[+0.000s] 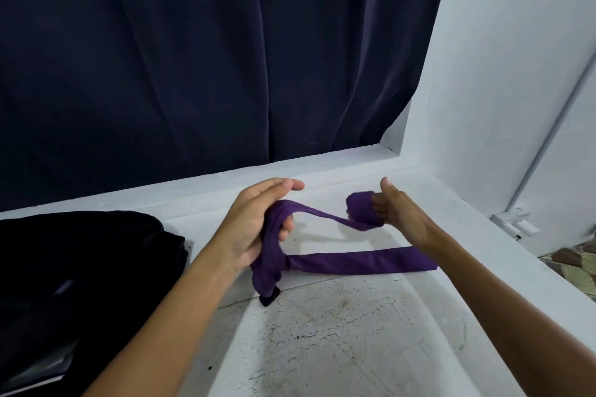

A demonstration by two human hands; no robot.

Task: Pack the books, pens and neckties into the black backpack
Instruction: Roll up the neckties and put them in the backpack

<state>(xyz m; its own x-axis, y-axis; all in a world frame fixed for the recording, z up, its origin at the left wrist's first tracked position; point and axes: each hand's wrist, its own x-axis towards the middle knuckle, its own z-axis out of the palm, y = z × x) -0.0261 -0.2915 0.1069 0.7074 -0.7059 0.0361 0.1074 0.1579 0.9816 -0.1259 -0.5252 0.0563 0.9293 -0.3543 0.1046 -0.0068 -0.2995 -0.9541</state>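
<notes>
- The purple necktie (348,260) in my hands is soft matt cloth with a fine weave; it creases easily where my left hand (254,229) gathers it.
- The end wound around the fingers (379,208) of my right hand (400,212) looks the same dull, slightly fuzzy fabric.
- The white ledge (338,325) under the tie is painted, matt and rough, with scuffed, speckled patches where the paint has worn.
- The black backpack (84,267) on my left is dark matt cloth.
- The dark navy curtain (209,51) behind is heavy cloth falling in soft folds, no sheen.
- The wall (503,74) on my right is smooth, matt white paint.
</notes>
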